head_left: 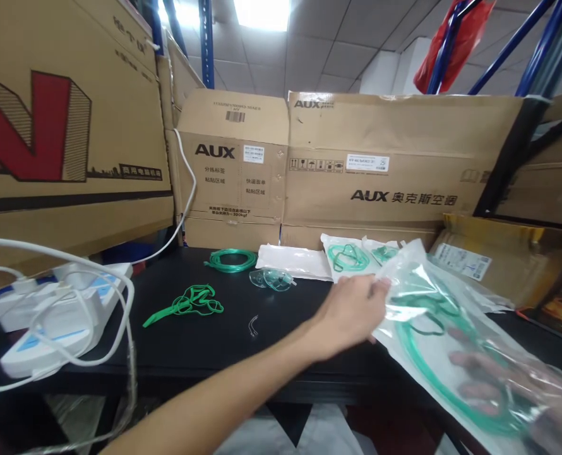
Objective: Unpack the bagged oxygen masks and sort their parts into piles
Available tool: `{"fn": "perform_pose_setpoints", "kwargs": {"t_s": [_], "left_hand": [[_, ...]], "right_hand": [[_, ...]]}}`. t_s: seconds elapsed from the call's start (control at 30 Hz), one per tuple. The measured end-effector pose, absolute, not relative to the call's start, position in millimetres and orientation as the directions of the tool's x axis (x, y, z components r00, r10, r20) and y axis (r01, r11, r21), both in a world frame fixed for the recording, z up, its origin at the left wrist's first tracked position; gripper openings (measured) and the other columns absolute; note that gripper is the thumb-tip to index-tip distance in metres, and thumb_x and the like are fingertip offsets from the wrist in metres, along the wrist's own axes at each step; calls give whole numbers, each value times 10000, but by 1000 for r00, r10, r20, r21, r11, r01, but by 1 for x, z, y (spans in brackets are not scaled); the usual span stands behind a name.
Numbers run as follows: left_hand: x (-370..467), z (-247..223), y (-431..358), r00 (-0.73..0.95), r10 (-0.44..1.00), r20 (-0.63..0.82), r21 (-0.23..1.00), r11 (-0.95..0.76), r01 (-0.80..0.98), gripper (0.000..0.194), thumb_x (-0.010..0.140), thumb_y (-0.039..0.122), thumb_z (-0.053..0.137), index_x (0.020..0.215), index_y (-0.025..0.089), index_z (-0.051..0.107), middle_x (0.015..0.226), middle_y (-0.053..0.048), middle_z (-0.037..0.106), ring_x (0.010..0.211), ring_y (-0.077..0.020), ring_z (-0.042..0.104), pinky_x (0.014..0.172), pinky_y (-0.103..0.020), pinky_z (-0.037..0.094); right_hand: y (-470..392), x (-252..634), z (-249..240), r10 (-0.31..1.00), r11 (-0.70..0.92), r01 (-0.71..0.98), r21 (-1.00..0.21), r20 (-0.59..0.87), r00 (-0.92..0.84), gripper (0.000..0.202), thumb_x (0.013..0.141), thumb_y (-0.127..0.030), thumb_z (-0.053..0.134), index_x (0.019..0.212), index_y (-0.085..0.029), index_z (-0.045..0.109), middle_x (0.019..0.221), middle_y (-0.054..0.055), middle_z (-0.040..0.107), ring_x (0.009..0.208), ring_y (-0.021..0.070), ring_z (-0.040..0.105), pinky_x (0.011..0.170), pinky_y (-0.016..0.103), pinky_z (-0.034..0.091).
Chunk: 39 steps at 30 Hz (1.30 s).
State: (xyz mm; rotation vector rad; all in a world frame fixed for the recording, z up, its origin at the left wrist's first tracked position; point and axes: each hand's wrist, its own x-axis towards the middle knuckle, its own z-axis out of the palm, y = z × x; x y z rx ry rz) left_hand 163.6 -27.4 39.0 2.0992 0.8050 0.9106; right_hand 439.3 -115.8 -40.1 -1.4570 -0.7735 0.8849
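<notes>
My left hand (354, 309) pinches the upper left edge of a clear plastic bag (427, 303) with coiled green tubing (432, 373) in it. Through the film at the lower right, my right hand (494, 373) shows with its fingers apart; whether it grips anything is unclear. On the black table (167, 354) lie a bundle of green strap (196, 300), a coil of green tubing (232, 260), a clear mask (272, 279) and a small bent clear tube (253, 325).
Behind the table stand AUX cardboard panels (380, 139). White power strips (67, 316) with cables are at the left. More bagged green items (350, 256) and a white packet (294, 260) lie at the back. A taped carton (484, 253) stands at the right.
</notes>
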Motion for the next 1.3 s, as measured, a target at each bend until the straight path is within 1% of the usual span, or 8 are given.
{"fn": "perform_pose_setpoints", "kwargs": {"t_s": [0.1, 0.23, 0.37, 0.6, 0.8, 0.97, 1.1, 1.3], "left_hand": [[136, 60, 7, 413, 825, 385, 756, -539, 371, 403, 1006, 446, 441, 828, 155, 655, 656, -21, 615, 523, -141, 619, 482, -229, 464], [81, 80, 62, 175, 905, 388, 778, -424, 464, 364, 1018, 364, 441, 951, 109, 692, 789, -81, 686, 594, -156, 637, 495, -244, 508], [25, 81, 111, -33, 940, 338, 818, -276, 505, 347, 1055, 293, 403, 1241, 89, 615, 1034, -134, 726, 705, -157, 698, 583, -248, 562], [-12, 58, 157, -181, 973, 145, 744, 14, 669, 344, 1029, 419, 562, 1171, 117, 644, 969, -61, 709, 766, -147, 691, 704, -316, 603], [0, 52, 160, -133, 977, 165, 482, 37, 875, 413, 999, 468, 586, 1215, 122, 650, 1202, -134, 684, 1096, -253, 670, 972, -483, 542], [29, 54, 156, 115, 964, 240, 251, -176, 952, 607, 993, 526, 554, 1458, 139, 507, 1568, -196, 430, 1448, -357, 408, 1172, -583, 331], [62, 58, 162, 354, 928, 112, 159, -369, 916, 520, 989, 457, 602, 1431, 191, 542, 1546, -138, 467, 1401, -326, 464, 1159, -594, 361], [98, 54, 173, 406, 912, 54, 111, -409, 906, 392, 990, 380, 624, 1327, 181, 608, 1386, -127, 588, 1220, -281, 600, 1038, -526, 505]], "right_hand": [[-100, 425, -33, 887, -88, -154, -984, -148, 437, 625, 468, -360, 931, 1057, -344, 722, 1102, 134, 759, 769, 359, 748, 647, 469, 691], [-91, 426, -33, 886, -25, -227, -974, -127, 446, 559, 571, -371, 924, 1091, -308, 730, 948, 61, 730, 680, 253, 737, 514, 324, 647], [-93, 434, -41, 887, -2, -253, -968, -118, 446, 465, 632, -361, 908, 1054, -307, 721, 893, 35, 690, 659, 229, 730, 514, 309, 640], [-94, 430, -39, 903, 5, -244, -970, -101, 418, 386, 657, -344, 897, 974, -271, 690, 907, 26, 691, 646, 217, 723, 544, 320, 654], [-94, 428, -36, 902, -8, -225, -974, -105, 420, 355, 637, -342, 898, 888, -239, 670, 901, 27, 688, 645, 218, 712, 507, 330, 648], [-94, 429, -39, 913, -8, -225, -974, -99, 396, 344, 654, -346, 893, 886, -241, 661, 897, 28, 682, 654, 225, 713, 522, 332, 650], [-92, 430, -40, 924, -16, -221, -975, -99, 369, 383, 619, -364, 923, 874, -233, 669, 896, 26, 676, 652, 231, 708, 518, 345, 646], [-82, 415, -32, 972, -76, -167, -983, -111, 208, 306, 753, -400, 860, 877, -212, 654, 889, 6, 645, 646, 186, 696, 517, 312, 632]]}}
